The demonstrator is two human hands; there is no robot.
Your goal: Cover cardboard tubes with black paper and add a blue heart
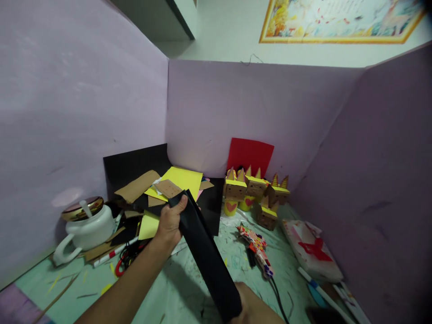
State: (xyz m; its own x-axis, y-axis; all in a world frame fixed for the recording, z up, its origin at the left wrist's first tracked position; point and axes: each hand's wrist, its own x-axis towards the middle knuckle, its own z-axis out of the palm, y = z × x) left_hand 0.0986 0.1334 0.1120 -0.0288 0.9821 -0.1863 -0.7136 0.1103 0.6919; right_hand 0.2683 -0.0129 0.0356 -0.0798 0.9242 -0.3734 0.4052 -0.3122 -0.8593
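Observation:
A long strip of folded black paper (206, 256) slants across the middle of the view, held above the table. My left hand (171, 221) grips its far end, thumb pressed on top near the edge. At the near end, my right hand (249, 302) is closed around the strip's lower right corner; most of its fingers are hidden behind the paper. The strip looks folded over, with a loose layer showing along its right side. Beyond it lie a yellow sheet (189, 177) and a small cardboard piece (168, 188).
To the left stand a white pot (92, 229) and scissors with red handles (120, 266). A patterned glue gun (256, 248) with a black cord lies right of the strip. Behind it are several cardboard box figures (235, 190) and a red sheet (250, 155). Lilac panels (263, 108) enclose the table.

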